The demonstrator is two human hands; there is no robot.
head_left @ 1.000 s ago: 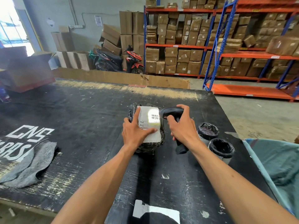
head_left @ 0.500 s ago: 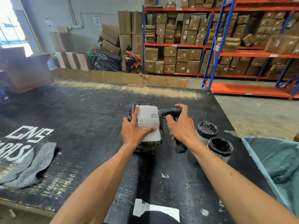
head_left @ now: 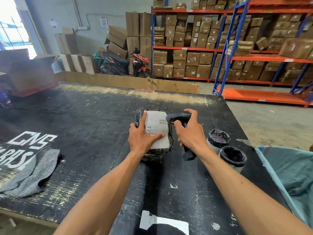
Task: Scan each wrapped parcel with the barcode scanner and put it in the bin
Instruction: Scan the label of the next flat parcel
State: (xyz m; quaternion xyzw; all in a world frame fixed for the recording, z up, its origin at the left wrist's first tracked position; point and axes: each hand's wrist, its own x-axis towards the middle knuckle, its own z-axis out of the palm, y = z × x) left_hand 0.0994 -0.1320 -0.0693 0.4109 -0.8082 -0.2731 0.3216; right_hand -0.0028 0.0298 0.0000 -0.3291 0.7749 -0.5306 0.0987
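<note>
The left hand (head_left: 141, 139), fingers spread flat, pins the parcel (head_left: 157, 154) on the table (head_left: 84, 119). The right hand (head_left: 190, 133) grips the scanner (head_left: 177, 117) at the parcel's 3 o'clock (nose nearly on the label (head_left: 158, 131)). It should aim squarely at the barcode (head_left: 162, 121).

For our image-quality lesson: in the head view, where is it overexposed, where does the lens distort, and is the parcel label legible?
Head view: window blown out white at top left; rack uprights lean near the right edge, wide-angle distortion; label evenly lit, no glare, barcode visible, small print unreadable.
</note>
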